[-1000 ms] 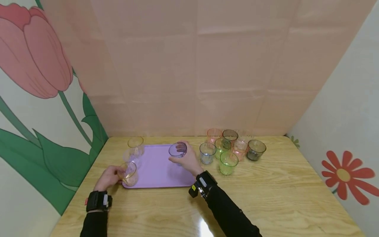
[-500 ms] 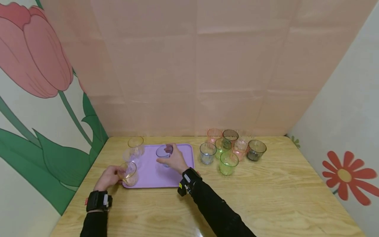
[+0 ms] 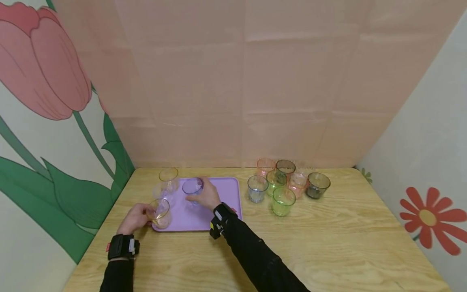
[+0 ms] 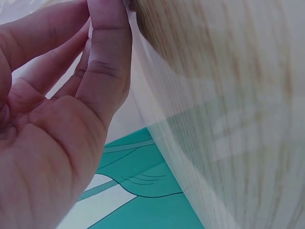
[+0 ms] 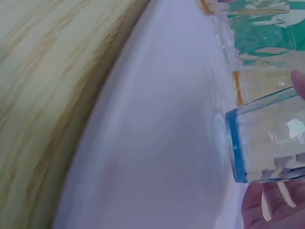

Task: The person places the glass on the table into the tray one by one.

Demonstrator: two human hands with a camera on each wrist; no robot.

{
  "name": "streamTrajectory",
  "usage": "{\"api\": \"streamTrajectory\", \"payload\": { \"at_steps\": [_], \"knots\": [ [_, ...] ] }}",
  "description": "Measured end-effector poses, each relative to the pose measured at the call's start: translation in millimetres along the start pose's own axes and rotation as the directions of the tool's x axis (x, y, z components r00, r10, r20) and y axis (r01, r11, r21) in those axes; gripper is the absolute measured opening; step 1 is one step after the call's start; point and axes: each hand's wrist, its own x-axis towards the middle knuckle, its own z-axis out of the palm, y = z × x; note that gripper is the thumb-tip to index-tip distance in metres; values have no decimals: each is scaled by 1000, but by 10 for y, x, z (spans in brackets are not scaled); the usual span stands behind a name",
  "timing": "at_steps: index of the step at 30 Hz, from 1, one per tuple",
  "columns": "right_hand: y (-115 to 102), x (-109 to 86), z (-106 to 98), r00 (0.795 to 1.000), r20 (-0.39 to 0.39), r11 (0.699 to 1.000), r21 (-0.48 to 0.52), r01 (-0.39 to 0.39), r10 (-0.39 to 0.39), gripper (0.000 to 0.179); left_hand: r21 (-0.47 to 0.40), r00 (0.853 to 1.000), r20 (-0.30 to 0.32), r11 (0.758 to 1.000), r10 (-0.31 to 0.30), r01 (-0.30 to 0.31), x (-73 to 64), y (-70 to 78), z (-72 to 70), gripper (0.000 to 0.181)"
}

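In the head view, my right hand grips a blue-tinted glass upright over the left half of the lilac tray. The right wrist view shows this glass with a blue base between fingers and thumb, close to the tray surface. My left hand pinches the near rim side of an amber-rimmed clear glass at the tray's front left corner. In the left wrist view, its fingers meet at the top, where the contact is partly hidden. Behind stand a clear glass and another amber-rimmed glass.
Right of the tray stands a cluster of glasses: a blue-grey one, a green one, a smoky one and several others. The wooden table meets a pink backdrop and printed side walls.
My right hand has carried the blue-tinted glass leftward across the tray, toward the left glasses. The left hand and its glass have stayed in place.
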Motion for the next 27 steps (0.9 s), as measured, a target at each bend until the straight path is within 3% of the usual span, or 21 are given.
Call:
{"api": "streamTrajectory", "payload": {
  "at_steps": [4, 10, 17, 27],
  "knots": [
    [-28, 39, 25, 999, -34, 1000, -22, 22, -23, 85, -7, 1000, 5, 1000, 8, -8, -2, -12, -11, 23],
    [-36, 78, 61, 999, -49, 1000, -4, -4, 3, 83, 21, 1000, -5, 1000, -23, 23, 4, -40, -38, 24],
    [-62, 143, 62, 999, -53, 1000, -18, 1, -2, 83, 5, 1000, -7, 1000, 12, -12, -8, -4, -24, 24],
    [-149, 182, 130, 989, -93, 993, 9, -118, 118, 82, -6, 1000, 18, 1000, 4, -4, -12, -17, -12, 25]
  ]
}}
